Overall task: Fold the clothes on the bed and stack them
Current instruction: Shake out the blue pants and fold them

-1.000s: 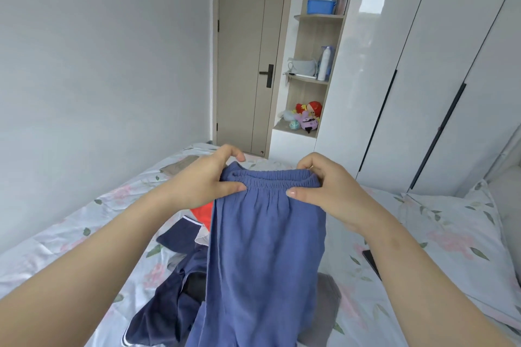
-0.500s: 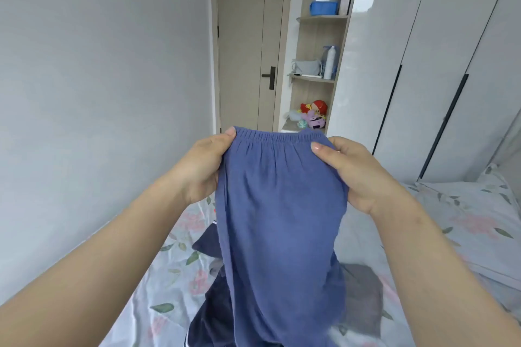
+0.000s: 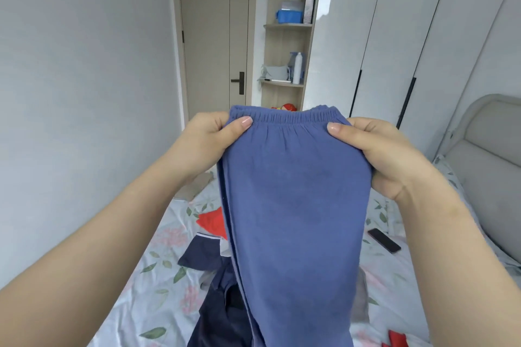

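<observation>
seems barely begun: left hand (image 3: 205, 146) and right hand (image 3: 389, 155) pinch the waistband of the blue trousers (image 3: 293, 205), hanging at centre above the bed (image 3: 146, 290). navy clothes (image 3: 220, 321) at 6 o'clock lie unfolded; no stack shows.

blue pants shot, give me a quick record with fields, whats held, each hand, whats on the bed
held item: blue pants, hanging from the elastic waistband above the bed
left hand: grips the waistband's left end, thumb in front
right hand: grips the waistband's right end, thumb in front
bed: floral sheet
loose on bed: navy garment, red garment, grey garment
other: black phone on the sheet, to the right
folded stack: none visible
</observation>
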Motion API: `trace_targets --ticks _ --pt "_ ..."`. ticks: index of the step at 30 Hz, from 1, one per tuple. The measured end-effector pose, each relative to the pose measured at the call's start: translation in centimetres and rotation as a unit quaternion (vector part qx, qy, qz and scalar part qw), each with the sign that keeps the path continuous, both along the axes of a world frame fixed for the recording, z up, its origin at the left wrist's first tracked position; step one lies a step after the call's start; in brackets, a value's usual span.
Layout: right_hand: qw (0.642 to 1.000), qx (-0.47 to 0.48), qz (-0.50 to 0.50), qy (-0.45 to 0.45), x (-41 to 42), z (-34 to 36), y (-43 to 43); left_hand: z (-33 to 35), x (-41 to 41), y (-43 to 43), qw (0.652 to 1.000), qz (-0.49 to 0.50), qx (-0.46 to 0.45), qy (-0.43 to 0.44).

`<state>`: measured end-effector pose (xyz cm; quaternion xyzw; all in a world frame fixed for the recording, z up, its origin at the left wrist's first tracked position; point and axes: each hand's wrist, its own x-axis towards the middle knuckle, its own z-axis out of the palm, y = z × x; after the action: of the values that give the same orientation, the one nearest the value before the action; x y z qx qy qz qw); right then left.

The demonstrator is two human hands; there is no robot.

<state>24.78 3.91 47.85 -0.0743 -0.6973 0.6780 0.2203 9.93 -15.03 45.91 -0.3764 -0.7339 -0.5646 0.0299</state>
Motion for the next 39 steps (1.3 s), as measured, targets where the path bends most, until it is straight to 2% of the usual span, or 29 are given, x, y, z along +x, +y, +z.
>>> trace_targets --ticks 1,3,5,6,8,9,11,13,15,17,21,25,29,33,36,39 --pt "1.000 0.009 -0.004 -0.005 0.0 0.2 0.6 0.2 -0.6 0.3 0.998 0.011 -0.046 0.041" --pt "0.998 0.046 -0.034 -0.035 -0.2 0.1 2.2 0.2 -1.6 1.5 0.973 0.056 -0.179 0.135" --pt "0.986 0.115 -0.083 -0.084 -1.0 -0.9 4.1 -0.3 -2.6 3.3 0.953 0.095 -0.242 0.156" --pt "0.977 0.151 -0.105 -0.107 -1.5 -1.5 5.2 -0.9 -3.1 4.4 0.956 0.085 -0.253 0.123" --pt "0.952 0.226 -0.151 -0.143 -2.8 -2.7 7.4 -2.0 -3.5 7.2 0.979 0.027 -0.194 -0.050" --pt "0.934 0.265 -0.180 -0.158 -3.4 -3.2 8.6 -2.5 -3.5 8.8 0.976 0.002 -0.154 -0.153" --pt "0.902 0.319 -0.238 -0.168 -4.5 -3.6 10.7 -2.9 -3.7 12.1 0.963 -0.022 -0.094 -0.250" --pt "0.915 0.277 -0.262 -0.130 -5.3 -3.0 12.3 -2.0 -4.1 15.0 0.967 -0.022 -0.040 -0.252" --pt "0.949 0.174 -0.255 -0.065 -6.0 -1.6 13.4 -0.2 -4.6 17.5 0.980 -0.020 0.001 -0.200" --pt "0.960 0.126 -0.249 0.007 -6.3 -0.2 14.3 1.5 -4.8 19.1 0.988 -0.029 0.026 -0.147" --pt "0.949 0.164 -0.252 0.100 -5.9 0.8 15.5 3.4 -4.9 20.3 0.988 -0.066 0.085 -0.108" --pt "0.939 0.193 -0.240 0.150 -4.4 0.8 15.3 3.6 -4.5 19.6 0.987 -0.098 0.098 -0.078" --pt "0.934 0.205 -0.235 0.173 -2.4 1.3 13.5 3.6 -3.1 18.2 0.988 -0.101 0.096 -0.067" --pt "0.930 0.241 -0.252 0.114 -0.2 1.0 11.8 2.9 -1.9 16.1 0.998 -0.028 0.037 0.037" --pt "0.942 0.211 -0.251 0.073 1.1 0.6 10.0 2.6 -1.1 14.4 0.998 -0.034 0.049 -0.021" --pt "0.965 0.119 -0.221 0.077 2.4 0.3 8.3 2.9 0.0 12.7 0.989 -0.088 0.039 -0.115"
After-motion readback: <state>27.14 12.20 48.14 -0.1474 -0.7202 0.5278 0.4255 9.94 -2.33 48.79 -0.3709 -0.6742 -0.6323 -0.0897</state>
